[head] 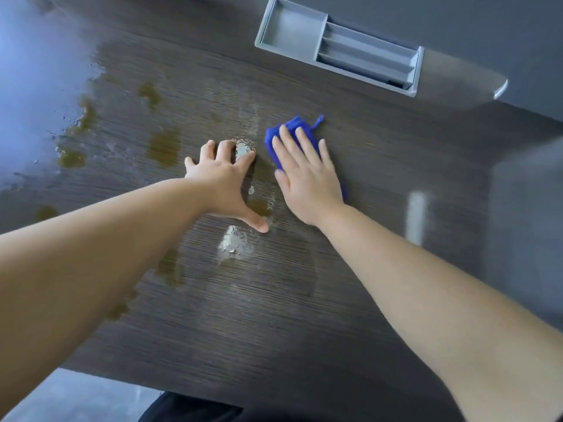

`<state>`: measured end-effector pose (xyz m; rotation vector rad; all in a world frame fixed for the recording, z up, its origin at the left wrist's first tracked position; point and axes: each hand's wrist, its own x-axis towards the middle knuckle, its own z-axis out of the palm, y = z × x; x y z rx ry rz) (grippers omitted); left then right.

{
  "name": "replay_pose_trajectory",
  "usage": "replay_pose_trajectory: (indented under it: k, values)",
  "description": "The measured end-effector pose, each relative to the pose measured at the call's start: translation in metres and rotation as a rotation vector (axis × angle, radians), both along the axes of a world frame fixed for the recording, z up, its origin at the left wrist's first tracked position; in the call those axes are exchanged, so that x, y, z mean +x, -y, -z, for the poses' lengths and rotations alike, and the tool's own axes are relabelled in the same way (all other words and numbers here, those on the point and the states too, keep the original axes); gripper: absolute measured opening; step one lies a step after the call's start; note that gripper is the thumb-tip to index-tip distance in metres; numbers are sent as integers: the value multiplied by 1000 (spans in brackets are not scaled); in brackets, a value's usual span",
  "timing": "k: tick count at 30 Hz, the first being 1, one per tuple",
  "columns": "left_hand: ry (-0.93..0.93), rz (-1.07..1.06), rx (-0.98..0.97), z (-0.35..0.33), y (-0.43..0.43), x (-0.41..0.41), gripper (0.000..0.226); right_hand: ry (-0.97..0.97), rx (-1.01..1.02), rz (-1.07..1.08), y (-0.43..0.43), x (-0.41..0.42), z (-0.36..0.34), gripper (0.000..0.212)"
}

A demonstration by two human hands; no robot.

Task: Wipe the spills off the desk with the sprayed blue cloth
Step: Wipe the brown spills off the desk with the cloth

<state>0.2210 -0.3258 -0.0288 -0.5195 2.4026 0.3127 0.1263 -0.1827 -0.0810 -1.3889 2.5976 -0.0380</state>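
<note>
The cloth lies folded on the surface, a little right of the frame centre, under the right hand. This hand presses it with flat, straight fingers and does not grip it. The left hand rests just beside it, spread flat on the surface and holding nothing.

The cloth could slip out from under the flat palm on a fast stroke, because nothing pinches it. The brown spills at the left of the frame are well apart from the cloth, and I think one small fold may only smear them. The left thumb is very near a wet spot and could spread it.

The long axis of the cloth runs from lower right to upper left, along the right hand. A thin corner sticks out at its upper right.
</note>
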Motion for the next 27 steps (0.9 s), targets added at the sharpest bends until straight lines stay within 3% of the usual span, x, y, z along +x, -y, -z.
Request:
replay_pose_trajectory:
  k: [3,5,8,10,12,16,18,24,25,27]
  values:
    - [44,44,9,-1,7,1,142,24,23,-232,-33,-25,-1,58]
    - [58,73,-7,0,6,0,145,1,25,-52,-40,-60,-1,56]
    - [71,106,-55,4,1,1,148,-22,34,398,-8,-82,0,54]
    - [77,107,-65,5,1,1,148,-28,11,513,20,-68,0,56]
    - [78,106,-62,4,2,1,148,-12,-5,381,31,-41,2,57]
    - [76,112,-64,3,3,1,148,11,24,-111,-16,-4,1,60]
    - [82,125,-61,2,3,1,148,-2,27,-165,-43,-26,1,59]
    - [93,140,-68,2,4,1,146,-24,25,554,0,-67,3,58]
    - [89,140,-74,3,3,1,146,-10,8,590,11,-56,2,58]
    - [79,136,-85,4,2,2,147,-14,-13,448,16,-24,4,58]
